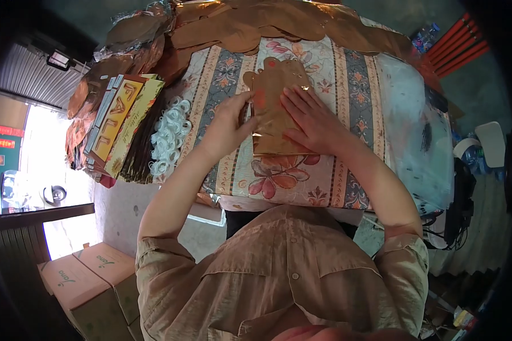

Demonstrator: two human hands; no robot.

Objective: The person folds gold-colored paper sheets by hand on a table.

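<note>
A flat brown foil balloon (276, 128), folded into a rectangle with a scalloped far end, lies on the patterned tablecloth in front of me. My right hand (318, 122) rests flat on its right side, fingers spread. At its left edge is my left hand (231, 120), thumb reaching over the foil and fingers bent against the side, with a gap between them. Whether those fingers go under the edge is hidden. Reddish marks show on the foil.
More brown foil balloons (267, 25) spread along the table's far edge. To the left lie packs with FALL header cards (119, 122) and a heap of white ribbon rings (170, 133). Clear plastic bags (412, 133) cover the right end. Cardboard boxes (91, 273) stand on the floor.
</note>
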